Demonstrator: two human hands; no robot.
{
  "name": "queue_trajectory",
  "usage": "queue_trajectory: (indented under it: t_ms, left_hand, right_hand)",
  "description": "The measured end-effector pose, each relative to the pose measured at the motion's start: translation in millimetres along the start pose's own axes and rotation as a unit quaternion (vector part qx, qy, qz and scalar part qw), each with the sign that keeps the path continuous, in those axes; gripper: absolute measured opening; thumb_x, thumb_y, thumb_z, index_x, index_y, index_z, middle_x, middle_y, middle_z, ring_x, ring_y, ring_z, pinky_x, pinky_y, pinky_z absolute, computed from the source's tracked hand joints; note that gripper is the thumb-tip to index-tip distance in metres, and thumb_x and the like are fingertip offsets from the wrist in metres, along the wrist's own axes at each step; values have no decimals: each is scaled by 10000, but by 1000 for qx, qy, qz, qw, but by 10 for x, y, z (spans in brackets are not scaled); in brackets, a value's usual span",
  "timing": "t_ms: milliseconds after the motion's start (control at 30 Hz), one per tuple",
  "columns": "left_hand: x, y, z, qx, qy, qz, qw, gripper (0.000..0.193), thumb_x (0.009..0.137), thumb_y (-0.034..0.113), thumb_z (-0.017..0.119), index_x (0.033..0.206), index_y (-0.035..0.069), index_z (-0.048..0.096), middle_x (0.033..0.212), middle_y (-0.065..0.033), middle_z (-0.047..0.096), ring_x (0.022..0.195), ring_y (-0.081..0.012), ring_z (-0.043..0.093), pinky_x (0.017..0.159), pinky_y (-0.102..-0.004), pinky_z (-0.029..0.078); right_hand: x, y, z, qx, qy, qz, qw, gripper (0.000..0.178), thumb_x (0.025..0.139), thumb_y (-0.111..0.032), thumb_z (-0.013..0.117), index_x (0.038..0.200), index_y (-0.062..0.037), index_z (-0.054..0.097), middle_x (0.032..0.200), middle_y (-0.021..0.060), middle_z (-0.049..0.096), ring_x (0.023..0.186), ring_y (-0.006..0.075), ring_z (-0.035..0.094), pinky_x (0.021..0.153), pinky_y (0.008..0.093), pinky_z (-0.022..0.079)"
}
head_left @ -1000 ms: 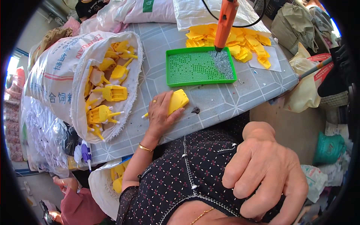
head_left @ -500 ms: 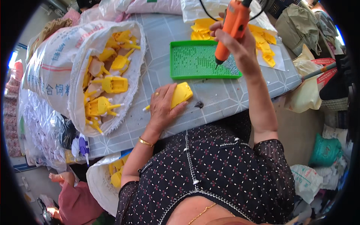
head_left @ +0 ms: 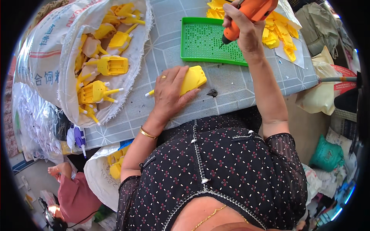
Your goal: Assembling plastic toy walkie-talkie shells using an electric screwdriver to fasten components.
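Observation:
My left hand (head_left: 169, 90) lies over a yellow plastic toy-like part (head_left: 194, 79) with a white-tipped limb, its fingers holding the part against the table. My right hand (head_left: 246, 32) is wrapped round an orange electric screwdriver (head_left: 252, 14). The slim dark bit of the screwdriver points down over a shallow green tray (head_left: 214, 59). Small holes or pieces cover the tray's floor in rows; they are too small to tell apart. A small dark cone-shaped piece (head_left: 212, 92) lies on the table to the right of the yellow part.
On the left, a white woven sack (head_left: 44, 57) gapes open with several yellow parts (head_left: 111, 65) inside. Flat yellow pieces (head_left: 283, 32) are heaped behind and right of the tray. Below the table's left edge stands another white sack (head_left: 98, 169). A person in pink (head_left: 79, 200) is at lower left.
The view has shifted, so the table sits higher in the picture. The screwdriver leans more to the right, its bit still over the tray. My left hand keeps its hold on the yellow part.

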State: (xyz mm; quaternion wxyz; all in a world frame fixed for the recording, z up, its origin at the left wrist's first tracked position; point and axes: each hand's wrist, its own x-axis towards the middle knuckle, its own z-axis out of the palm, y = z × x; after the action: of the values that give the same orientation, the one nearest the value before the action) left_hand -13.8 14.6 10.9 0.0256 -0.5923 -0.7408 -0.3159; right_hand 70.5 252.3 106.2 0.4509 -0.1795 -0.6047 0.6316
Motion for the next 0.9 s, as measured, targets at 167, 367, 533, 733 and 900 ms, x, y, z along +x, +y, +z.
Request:
queue_trajectory:
  t_ms: [167,367,533,733,900]
  left_hand:
    - [-2,-3,-13,-10,-8,-12,1000,665,826,406,786,1344,45,578,1247,-140,620,1123,-351,583,912,-463,437]
    - [26,-9,-13,-16,-13,-9,1000,668,815,393,797,1343,49,579,1245,-135,615,1124,-347,581,913,-462,439]
    - [14,-25,-3,-19,-8,-11,1000,668,802,385,808,1335,49,585,1243,-132,614,1123,-347,581,915,-460,440]
    - [27,-21,-8,-23,-6,-10,1000,668,795,378,816,1332,52,590,1234,-126,617,1119,-347,582,914,-458,441]
    - [23,-33,2,-19,-17,-13,1000,699,797,379,820,1362,42,584,1280,-134,624,1129,-336,591,927,-437,440]
  right_hand:
    - [44,152,15,1,-4,-29,1000,210,894,-164,739,1000,-58,593,758,3,596,615,98,587,579,239,479]
    - [167,511,-48,253,-131,-177,942,229,883,-159,753,1010,-73,583,750,0,588,590,92,577,555,238,485]
    - [59,204,45,-130,58,1,990,226,881,-135,750,1012,-80,575,749,-7,580,587,90,578,546,233,487]
    - [24,313,-66,26,16,-58,998,250,883,-127,740,1042,-81,553,789,2,572,594,94,569,555,235,484]
    - [164,499,-47,254,-65,-125,957,254,892,-131,719,1064,-84,537,794,6,561,600,99,562,570,238,482]
